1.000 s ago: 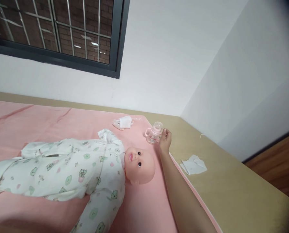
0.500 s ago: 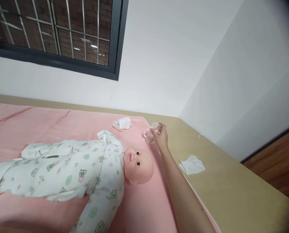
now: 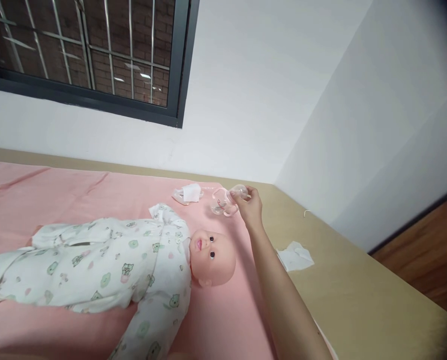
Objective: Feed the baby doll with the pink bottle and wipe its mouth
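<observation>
A baby doll (image 3: 211,255) in a white printed sleepsuit (image 3: 106,265) lies on its back on a pink blanket (image 3: 76,195), head to the right. My right hand (image 3: 251,207) is stretched out past the doll's head and grips a clear baby bottle (image 3: 225,201) with pink handles. The bottle is lifted off the blanket and tilted on its side. My left hand is out of view.
A crumpled white wipe on a clear packet (image 3: 188,193) lies on the blanket near the bottle. Another white tissue (image 3: 294,256) rests on the tan mattress (image 3: 358,285) to the right. White walls meet in a corner behind; a barred window (image 3: 84,50) is at upper left.
My right hand closed on the standing bottle, lifted it off the blanket and tipped it sideways toward the left. The doll has not moved.
</observation>
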### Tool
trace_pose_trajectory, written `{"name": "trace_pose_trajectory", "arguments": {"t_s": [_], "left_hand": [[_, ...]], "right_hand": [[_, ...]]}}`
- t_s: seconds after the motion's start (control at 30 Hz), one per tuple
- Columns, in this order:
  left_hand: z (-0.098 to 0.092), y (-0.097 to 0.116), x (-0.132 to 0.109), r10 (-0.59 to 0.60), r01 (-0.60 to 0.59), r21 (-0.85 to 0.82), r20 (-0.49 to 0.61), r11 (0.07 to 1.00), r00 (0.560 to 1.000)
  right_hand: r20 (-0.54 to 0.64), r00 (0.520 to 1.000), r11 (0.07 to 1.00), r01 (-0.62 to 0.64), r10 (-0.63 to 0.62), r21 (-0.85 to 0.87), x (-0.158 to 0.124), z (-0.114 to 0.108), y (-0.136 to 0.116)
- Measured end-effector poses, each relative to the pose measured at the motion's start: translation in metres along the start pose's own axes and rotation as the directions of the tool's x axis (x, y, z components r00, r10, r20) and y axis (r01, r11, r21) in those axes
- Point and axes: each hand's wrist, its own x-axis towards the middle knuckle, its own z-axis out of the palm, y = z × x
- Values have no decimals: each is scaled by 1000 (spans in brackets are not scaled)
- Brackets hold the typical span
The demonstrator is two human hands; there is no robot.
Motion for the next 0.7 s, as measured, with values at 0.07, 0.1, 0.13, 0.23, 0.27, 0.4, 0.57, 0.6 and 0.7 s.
{"name": "trace_pose_trajectory", "arguments": {"t_s": [0.07, 0.1, 0.13, 0.23, 0.27, 0.4, 0.57, 0.6, 0.7], "left_hand": [[-27, 26, -13, -44, 46, 43, -56, 998, 997], [-42, 35, -17, -62, 66, 59, -77, 996, 995], [-56, 41, -19, -95, 106, 91, -117, 990, 989], [-96, 35, -14, -228, 295, 224, -283, 929, 932], [-107, 29, -11, -278, 369, 291, -309, 883, 910], [-133, 3, -11, -377, 537, 540, -385, 648, 842], [-137, -4, -22, -457, 575, 580, -354, 576, 816], [-137, -4, -23, -470, 580, 580, -347, 572, 811], [-136, -4, -22, -494, 584, 569, -325, 579, 807]], "right_hand": [[36, 999, 995, 2, -6, 96, -6, 4, -17], [58, 998, 989, 4, -13, 146, -10, 6, -28], [81, 996, 980, 4, -20, 198, -15, 7, -39], [180, 983, 940, -22, -43, 342, -38, 8, -76], [233, 971, 924, -49, -44, 378, -47, 8, -89], [408, 911, 875, -142, -68, 464, -89, 9, -131], [541, 838, 825, -257, -69, 503, -131, 11, -155], [554, 830, 815, -271, -72, 512, -136, 11, -157], [583, 808, 805, -287, -87, 518, -143, 13, -157]]}}
